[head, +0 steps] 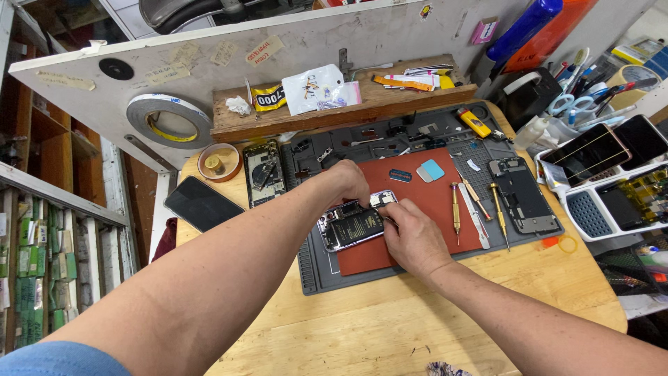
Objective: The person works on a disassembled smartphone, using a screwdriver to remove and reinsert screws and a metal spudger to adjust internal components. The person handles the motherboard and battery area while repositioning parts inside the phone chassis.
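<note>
You are working at a round, pale wooden table (pixel 390 327) crowded with repair gear, with a scuffed white board (pixel 292 42) propped up behind it and a rough wooden shelf (pixel 348 108) leaning along its foot. At the middle of the table lies a dark grey silicone work mat (pixel 316 268) with a smaller brick-red mat (pixel 424 198) laid on top, and on the red mat's left edge sits the opened silver-framed smartphone (pixel 351 226), back off, its black battery and circuit parts facing up. Your left hand (pixel 348 182) curls over the phone's upper end, fingers bent down onto the frame to steady it. Your right hand (pixel 412 235) presses against the phone's right side with fingers closed in a pinch at the frame's edge; whether they hold a small tool there you cannot tell. Just to the right, on the red mat, lie three slim brass-handled screwdrivers (pixel 456 207), and beyond them another stripped grey phone chassis (pixel 523 195). To the left of the mats rest a black-screened phone lying face up (pixel 203 203), a second opened phone body (pixel 263 173) and a small round tin (pixel 218 162). A large roll of double-sided tape (pixel 169 120) hangs on the board.
</note>
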